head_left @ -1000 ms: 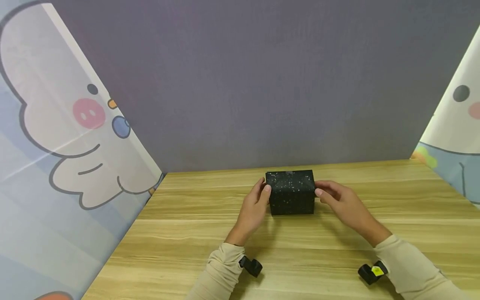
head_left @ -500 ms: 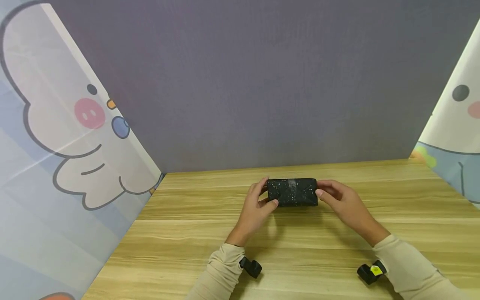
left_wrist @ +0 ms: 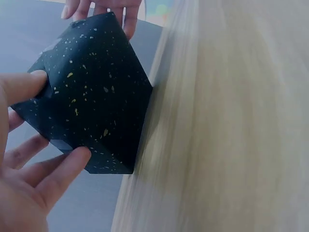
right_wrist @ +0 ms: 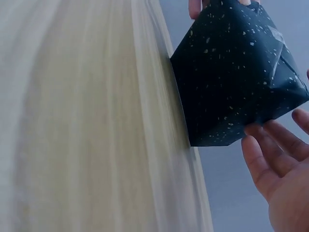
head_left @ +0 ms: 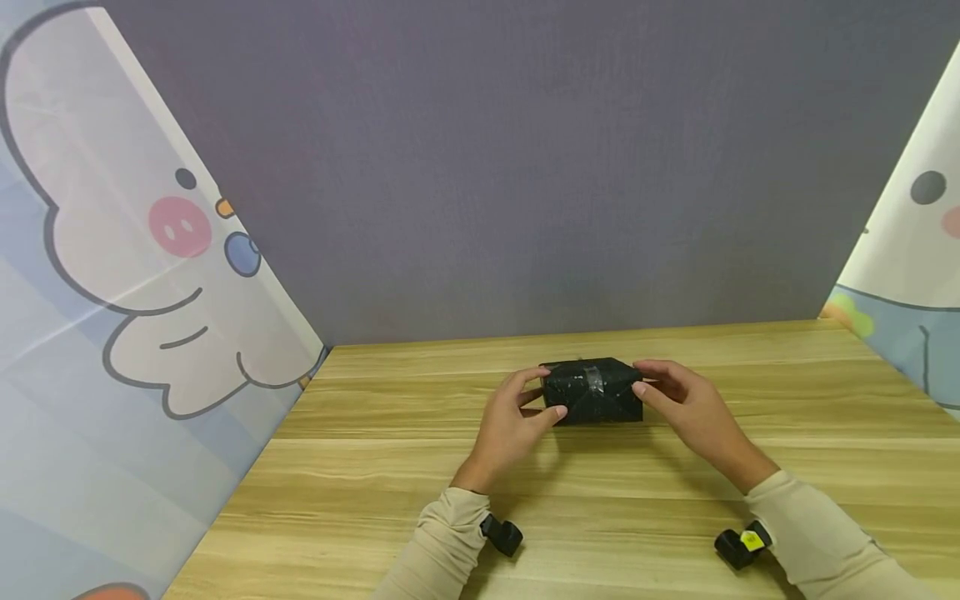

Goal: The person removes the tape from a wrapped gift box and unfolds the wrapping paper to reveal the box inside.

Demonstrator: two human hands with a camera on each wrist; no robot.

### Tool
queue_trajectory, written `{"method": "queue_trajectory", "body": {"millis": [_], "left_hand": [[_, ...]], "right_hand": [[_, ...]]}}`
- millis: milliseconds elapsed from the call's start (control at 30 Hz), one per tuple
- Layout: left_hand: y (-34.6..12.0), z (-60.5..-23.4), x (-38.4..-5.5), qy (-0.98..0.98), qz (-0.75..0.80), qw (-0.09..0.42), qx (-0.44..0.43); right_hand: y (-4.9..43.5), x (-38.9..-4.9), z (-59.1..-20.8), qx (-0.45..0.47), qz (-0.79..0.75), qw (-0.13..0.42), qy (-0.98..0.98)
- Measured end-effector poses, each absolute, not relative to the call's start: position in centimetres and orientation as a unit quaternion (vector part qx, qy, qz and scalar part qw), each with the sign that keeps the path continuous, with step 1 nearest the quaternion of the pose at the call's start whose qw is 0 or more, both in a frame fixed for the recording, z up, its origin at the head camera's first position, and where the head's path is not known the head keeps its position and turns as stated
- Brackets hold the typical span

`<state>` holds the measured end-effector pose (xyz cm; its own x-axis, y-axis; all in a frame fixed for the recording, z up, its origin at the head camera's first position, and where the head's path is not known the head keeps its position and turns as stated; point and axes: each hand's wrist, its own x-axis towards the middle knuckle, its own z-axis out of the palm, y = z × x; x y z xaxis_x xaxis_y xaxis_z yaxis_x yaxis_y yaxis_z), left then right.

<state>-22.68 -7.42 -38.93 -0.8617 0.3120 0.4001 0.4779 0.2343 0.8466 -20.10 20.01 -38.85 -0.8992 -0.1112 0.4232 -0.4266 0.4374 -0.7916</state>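
A small box wrapped in black paper with pale specks [head_left: 600, 400] is between both hands near the back of the table. A strip of clear tape [head_left: 594, 381] runs down from its upper edge over folded paper. My left hand [head_left: 508, 429] grips the left end, thumb on the near side and fingertips at the upper edge. At the right end, my right hand [head_left: 693, 417] holds the box between thumb and fingers. In the left wrist view, a lower edge of the speckled box [left_wrist: 96, 92] meets the wood; in the right wrist view, fingertips [right_wrist: 253, 130] touch its end.
The wood-grain table [head_left: 360, 483] ends at a grey upright panel [head_left: 525, 167] close behind the box. Cartoon-printed sheets stand at the left [head_left: 112, 250] and right [head_left: 907, 250]. A small black device [head_left: 501, 535] is strapped to each wrist.
Between my hands the box has turned over, bringing a taped, folded face to view. My left thumb has moved lower on the near side; the right hand has hardly moved.
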Motion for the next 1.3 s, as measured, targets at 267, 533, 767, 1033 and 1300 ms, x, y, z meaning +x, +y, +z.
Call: {"method": "queue_trajectory", "body": {"millis": [267, 533, 767, 1033, 1300], "left_hand": [[-7.3, -39.4, -22.8, -0.797, -0.527, 0.065, -0.288], [-7.2, -39.5, -22.7, -0.824, -0.473, 0.061, -0.306], [-7.3, -39.4, -22.7, -0.830, -0.451, 0.044, -0.324], [-7.4, -39.6, -22.5, -0.853, -0.397, 0.057, -0.334], [-7.6, -39.6, -22.2, -0.848, -0.409, 0.040, -0.335]], "right_hand": [[20.4, -20.1, -38.8, 0.165, 0.497, 0.139, -0.840], [20.8, -20.0, -38.6, 0.166, 0.480, 0.111, -0.854], [20.0, -19.9, -38.3, 0.177, 0.414, 0.120, -0.885], [17.9, -19.2, -38.1, 0.200, 0.337, 0.130, -0.911], [17.0, -18.8, -38.3, 0.200, 0.347, 0.130, -0.907]]}}
